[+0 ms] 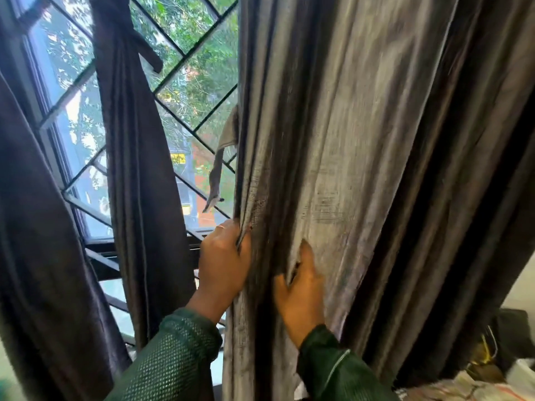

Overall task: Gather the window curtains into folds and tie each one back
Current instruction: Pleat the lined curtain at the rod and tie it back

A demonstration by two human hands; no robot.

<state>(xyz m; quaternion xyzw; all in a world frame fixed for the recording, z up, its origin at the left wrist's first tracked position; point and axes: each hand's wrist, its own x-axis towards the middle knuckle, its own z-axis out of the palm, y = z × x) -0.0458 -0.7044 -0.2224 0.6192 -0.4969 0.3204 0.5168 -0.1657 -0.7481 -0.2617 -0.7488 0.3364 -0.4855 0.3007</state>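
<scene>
Folds of grey curtain (362, 140) in left hand (224, 264), right hand (301, 293).

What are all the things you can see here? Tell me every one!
big grey velvety curtain: one, grey, hanging loose on the right, part gathered into folds.
dark tied-back curtain: one, dark brown-grey, centre left, bound near the top by a band.
dark curtain at the left edge: one, dark, hanging along the left side.
loose fabric tie strip: one, grey, dangling by the big curtain's left edge.
window with diagonal metal grille: one, dark bars, behind the curtains, green trees outside.
pile of papers and bags: several, pale and dark, bottom right corner.
green sleeves: two, at the bottom.
left hand: one, gripping the big curtain's gathered edge.
right hand: one, fingers tucked into a fold.
</scene>
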